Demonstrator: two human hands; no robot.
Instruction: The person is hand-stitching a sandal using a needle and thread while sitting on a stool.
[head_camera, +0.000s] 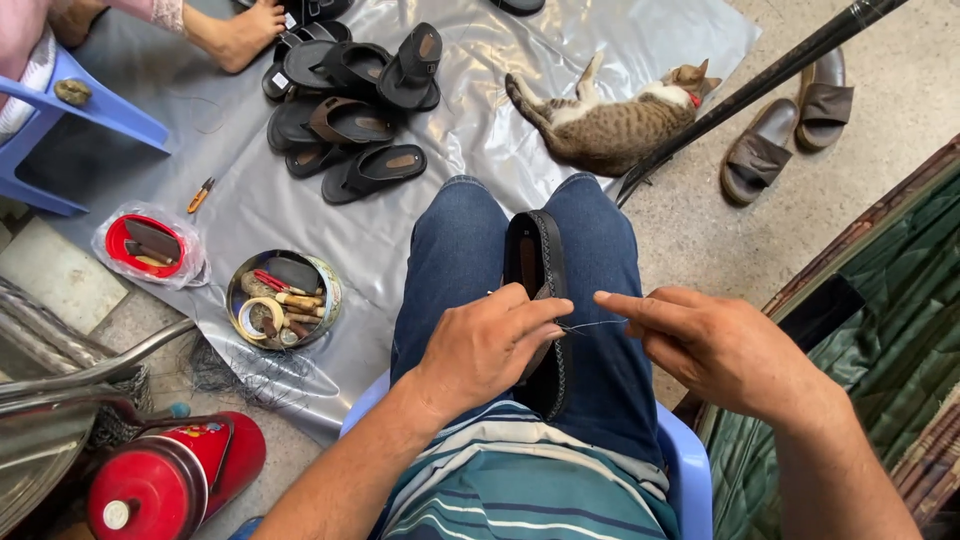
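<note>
A black sandal sole (538, 262) with a stitched edge stands on its side between my knees in blue jeans. My left hand (490, 340) rests on the sole's side, its fingertips pinched on a thin thread or needle at the stitched edge. My right hand (720, 345) is just to the right, thumb and forefinger pinching the other end of that thin thread (590, 325), which runs taut between the two hands.
A pile of black sandals (350, 105) lies on a grey plastic sheet (600, 40). A round tin of tools (283, 298), a red lid (145, 245), a sleeping cat (610, 120), a brown sandal pair (790, 125), a red extinguisher (175, 480) and another person's foot (250, 35) surround me.
</note>
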